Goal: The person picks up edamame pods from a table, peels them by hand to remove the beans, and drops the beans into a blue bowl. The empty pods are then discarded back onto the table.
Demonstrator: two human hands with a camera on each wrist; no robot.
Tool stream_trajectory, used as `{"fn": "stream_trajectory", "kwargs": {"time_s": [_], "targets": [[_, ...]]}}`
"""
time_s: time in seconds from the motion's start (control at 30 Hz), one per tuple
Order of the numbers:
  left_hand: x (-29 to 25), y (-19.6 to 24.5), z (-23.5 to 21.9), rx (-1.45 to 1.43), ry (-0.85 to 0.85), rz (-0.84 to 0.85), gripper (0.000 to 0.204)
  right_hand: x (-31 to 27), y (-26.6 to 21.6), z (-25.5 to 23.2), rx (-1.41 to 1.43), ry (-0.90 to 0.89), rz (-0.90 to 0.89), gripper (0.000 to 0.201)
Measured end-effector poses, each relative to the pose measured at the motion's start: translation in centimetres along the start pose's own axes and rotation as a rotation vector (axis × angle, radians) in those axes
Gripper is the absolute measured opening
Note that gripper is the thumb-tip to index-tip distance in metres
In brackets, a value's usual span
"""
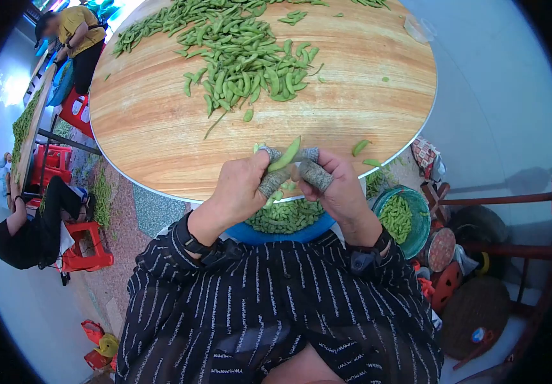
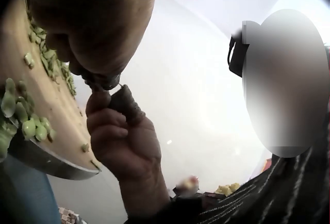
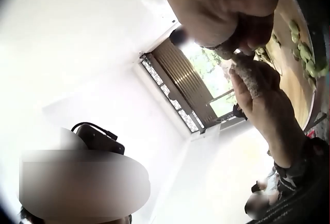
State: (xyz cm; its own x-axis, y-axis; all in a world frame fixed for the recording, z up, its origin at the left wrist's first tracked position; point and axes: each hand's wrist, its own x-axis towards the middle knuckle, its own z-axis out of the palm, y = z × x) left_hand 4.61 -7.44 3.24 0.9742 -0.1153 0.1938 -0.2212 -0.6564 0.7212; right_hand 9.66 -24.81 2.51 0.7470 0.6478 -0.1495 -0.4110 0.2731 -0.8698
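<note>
A green edamame pod slants up from my left hand, pinched between thumb and forefinger. Grey wraps cover the thumb and forefinger of both hands. My right hand meets it from the other side, its wrapped thumb and forefinger curled in at the pod; their tips partly hide what lies between them. In the left wrist view the right hand is raised against the left hand's fingertips. Directly below both hands, a blue basin holds shelled green beans.
A round wood-grain table carries a heap of pods; a few loose pods lie near its right edge. At right stands a green basket with more green pods or beans. Red stools and other people are at left.
</note>
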Motion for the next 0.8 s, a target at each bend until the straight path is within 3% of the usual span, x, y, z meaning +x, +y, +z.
{"fn": "stream_trajectory", "kwargs": {"time_s": [0.1, 0.53, 0.63, 0.7, 0.73, 0.8], "targets": [[-0.2, 0.1, 0.1, 0.212, 0.063, 0.107, 0.024, -0.1, -0.1, 0.3, 0.03, -0.02, 0.029, 0.011], [-0.6, -0.8, 1.6, 0.431, 0.124, 0.282, 0.028, 0.8, 2.1, 0.5, -0.018, 0.105, -0.058, 0.009], [-0.6, -1.2, 2.0, 0.176, 0.145, 0.191, 0.027, 1.0, 2.3, 0.5, -0.006, 0.086, -0.069, 0.011], [-0.6, -0.7, 2.0, -0.339, 0.115, -0.029, 0.022, 1.0, 2.3, 0.5, -0.013, 0.051, -0.105, 0.016], [-0.7, -0.9, 2.3, -0.339, 0.116, -0.03, 0.022, 0.9, 2.2, 0.6, -0.079, 0.043, -0.156, 0.015], [-0.7, -1.5, 3.0, -0.665, 0.186, -0.119, 0.022, 1.1, 2.1, 0.7, -0.146, 0.037, -0.21, 0.015]]}}
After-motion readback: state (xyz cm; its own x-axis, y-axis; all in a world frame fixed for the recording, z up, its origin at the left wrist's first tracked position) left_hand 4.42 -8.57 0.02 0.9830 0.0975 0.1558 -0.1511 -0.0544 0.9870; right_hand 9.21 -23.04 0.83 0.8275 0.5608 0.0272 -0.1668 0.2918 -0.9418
